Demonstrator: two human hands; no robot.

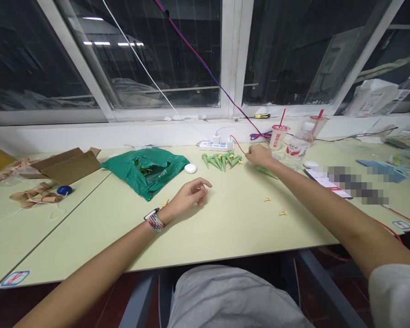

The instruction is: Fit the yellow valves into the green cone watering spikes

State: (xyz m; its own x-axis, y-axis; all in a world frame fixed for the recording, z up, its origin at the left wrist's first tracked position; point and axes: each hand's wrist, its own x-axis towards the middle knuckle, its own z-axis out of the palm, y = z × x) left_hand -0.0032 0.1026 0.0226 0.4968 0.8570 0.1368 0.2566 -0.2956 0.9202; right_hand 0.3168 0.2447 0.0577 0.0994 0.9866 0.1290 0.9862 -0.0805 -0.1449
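there — green spike (pixel 266 172) just below the right hand (pixel 259 156)

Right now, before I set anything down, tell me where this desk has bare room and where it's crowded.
The widest bare patch of desk runs between the left hand and the right forearm, bordered behind by the green plastic spikes and on the right by two yellow pegs. It's crowded behind the right hand, around the water bottle.

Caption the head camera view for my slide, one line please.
Right hand near green spikes on a desk, left hand resting by a torn green bag.
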